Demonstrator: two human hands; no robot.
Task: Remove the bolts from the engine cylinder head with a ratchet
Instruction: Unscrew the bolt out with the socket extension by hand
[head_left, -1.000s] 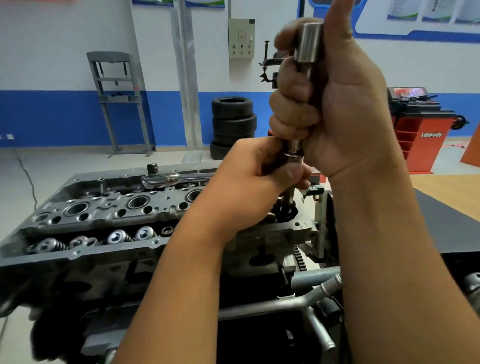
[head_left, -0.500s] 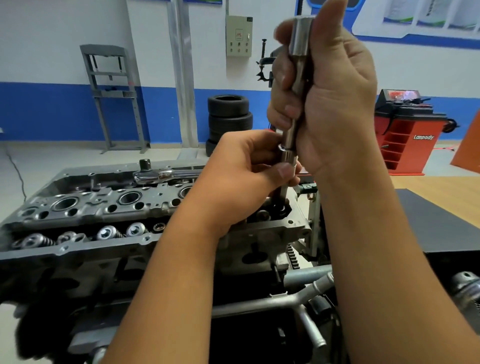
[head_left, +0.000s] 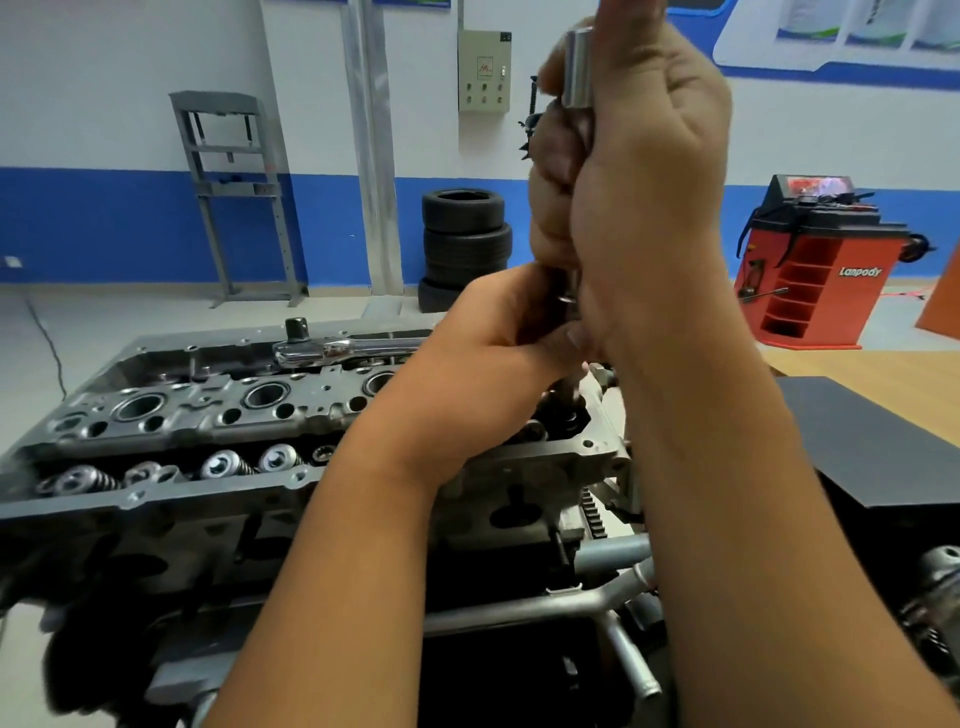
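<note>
right hand (head_left: 639, 171): fingers wrapped round upright socket extension (head_left: 579, 67), likely keeping it plumb. left hand (head_left: 498, 348): fingers pinch its lower end above cylinder head (head_left: 218, 415) corner; bolt hidden. ratchet (head_left: 337, 348): lying unused on head's far edge.

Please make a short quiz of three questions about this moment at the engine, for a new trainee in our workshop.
1. True or false: the ratchet is in the person's right hand.
2. Which thing does the right hand grip?
A. a stack of tyres
B. an upright metal socket extension
C. a valve spring
3. Fill in the missing word: the left hand pinches the ______ end of the extension, above the cylinder head.

Key:
1. False: the ratchet lies on the far edge of the cylinder head, in neither hand.
2. B
3. lower
</note>
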